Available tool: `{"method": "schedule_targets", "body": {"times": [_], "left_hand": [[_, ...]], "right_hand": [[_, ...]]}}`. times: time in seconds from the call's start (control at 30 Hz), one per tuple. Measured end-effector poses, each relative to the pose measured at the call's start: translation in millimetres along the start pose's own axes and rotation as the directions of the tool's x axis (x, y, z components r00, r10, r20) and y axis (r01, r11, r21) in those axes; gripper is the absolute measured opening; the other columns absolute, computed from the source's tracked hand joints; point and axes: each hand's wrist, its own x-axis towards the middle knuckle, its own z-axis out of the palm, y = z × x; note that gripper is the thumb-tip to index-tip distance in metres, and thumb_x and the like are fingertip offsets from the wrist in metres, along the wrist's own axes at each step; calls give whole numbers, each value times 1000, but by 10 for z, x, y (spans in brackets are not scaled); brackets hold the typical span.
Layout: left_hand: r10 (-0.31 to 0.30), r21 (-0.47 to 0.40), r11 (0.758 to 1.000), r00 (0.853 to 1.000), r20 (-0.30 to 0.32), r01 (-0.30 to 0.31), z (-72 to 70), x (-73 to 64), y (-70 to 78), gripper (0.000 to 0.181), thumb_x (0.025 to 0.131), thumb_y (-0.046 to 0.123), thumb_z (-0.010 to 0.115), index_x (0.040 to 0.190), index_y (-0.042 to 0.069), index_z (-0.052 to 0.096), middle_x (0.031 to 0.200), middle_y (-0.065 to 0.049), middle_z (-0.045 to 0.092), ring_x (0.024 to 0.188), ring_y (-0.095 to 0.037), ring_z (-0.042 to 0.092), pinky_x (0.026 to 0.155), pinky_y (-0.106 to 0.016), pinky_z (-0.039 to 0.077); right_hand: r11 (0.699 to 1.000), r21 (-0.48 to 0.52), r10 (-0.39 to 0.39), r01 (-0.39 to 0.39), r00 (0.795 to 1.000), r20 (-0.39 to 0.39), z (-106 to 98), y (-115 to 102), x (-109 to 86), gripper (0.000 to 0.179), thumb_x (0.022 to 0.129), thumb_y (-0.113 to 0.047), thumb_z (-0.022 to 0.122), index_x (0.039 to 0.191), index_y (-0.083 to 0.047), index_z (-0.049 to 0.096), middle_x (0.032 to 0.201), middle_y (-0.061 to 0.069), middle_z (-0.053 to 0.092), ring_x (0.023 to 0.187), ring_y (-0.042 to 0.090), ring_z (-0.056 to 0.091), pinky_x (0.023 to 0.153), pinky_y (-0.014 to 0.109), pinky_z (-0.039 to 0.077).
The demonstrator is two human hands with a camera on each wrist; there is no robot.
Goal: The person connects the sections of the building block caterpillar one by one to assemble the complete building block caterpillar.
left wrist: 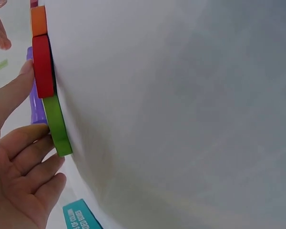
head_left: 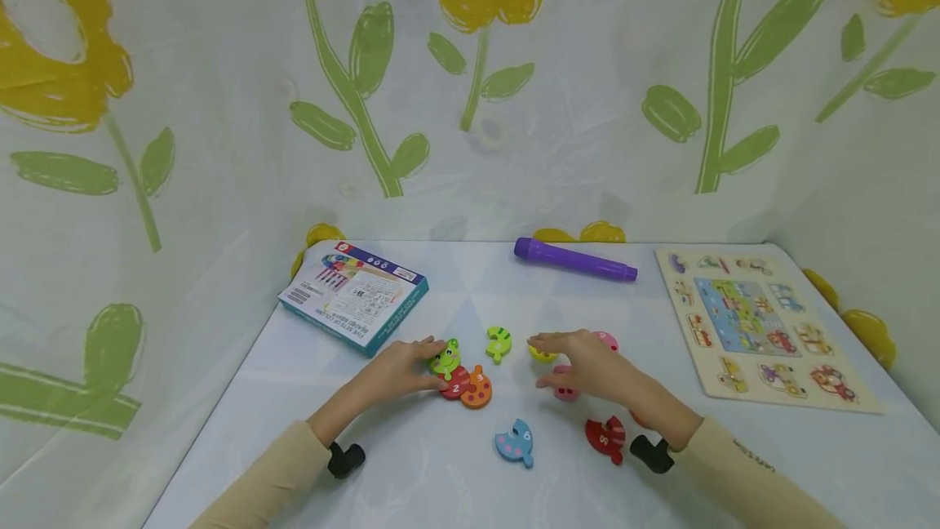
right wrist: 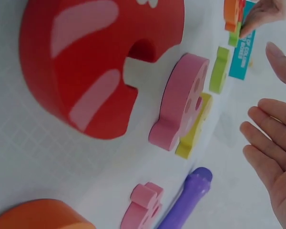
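Note:
My left hand [head_left: 400, 370] touches a small joined caterpillar puzzle, its thumb at the red piece numbered 2 [head_left: 455, 384] and its fingers at the green head piece [head_left: 445, 360]. An orange piece numbered 3 [head_left: 477, 390] is linked to the red one. My right hand [head_left: 598, 370] hovers with spread fingers over a yellow piece [head_left: 544, 355] and a pink piece [head_left: 567, 388], partly covering both; the right wrist view shows nothing in its grasp. Between the hands lies a green striped piece [head_left: 498, 343]. Closer to me are a blue piece [head_left: 516, 443] and a red piece numbered 8 [head_left: 606, 437].
A second pink piece [head_left: 607, 340] lies beyond the right hand, and an orange piece [right wrist: 43, 217] is near the right wrist. A teal-edged box [head_left: 356, 292] stands back left, a purple tube [head_left: 576, 260] at the back, a wooden picture board [head_left: 764, 329] on the right.

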Motion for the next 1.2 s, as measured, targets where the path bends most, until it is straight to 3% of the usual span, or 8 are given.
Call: {"method": "schedule_targets", "body": {"times": [0.5, 0.7, 1.0, 1.2], "left_hand": [[-21, -6, 1000, 998, 63, 22, -38, 54, 13, 66, 81, 37, 77, 138, 13, 54, 143, -12, 47, 135, -30, 40, 106, -47, 39], [-23, -6, 1000, 997, 72, 24, -52, 47, 11, 65, 81, 35, 78, 138, 14, 54, 143, -11, 48, 135, -29, 40, 106, -47, 39], [-31, 13, 999, 997, 76, 31, -55, 48, -5, 68, 80, 41, 76, 139, 15, 53, 143, -11, 47, 135, -30, 40, 106, -47, 39], [-31, 2, 1000, 996, 82, 31, -56, 34, 16, 68, 80, 39, 77, 139, 15, 53, 144, -9, 47, 136, -29, 39, 107, -48, 37]], "right_hand": [[999, 13, 42, -42, 999, -19, -39, 57, -144, 57, 78, -28, 81, 128, -7, 63, 129, 12, 61, 123, 31, 54, 90, 39, 52], [998, -39, 40, -41, 999, -27, -69, 96, -223, 57, 81, -29, 79, 130, -6, 62, 131, 9, 60, 123, 28, 54, 97, 45, 48], [999, -42, 8, -10, 998, -54, -98, 185, -347, 55, 81, -22, 79, 129, -4, 61, 131, 13, 60, 121, 31, 56, 88, 41, 54], [998, -29, 50, -52, 997, -58, -76, 206, -447, 55, 79, -21, 80, 129, -6, 62, 128, 11, 62, 121, 32, 56, 89, 41, 53]]}}
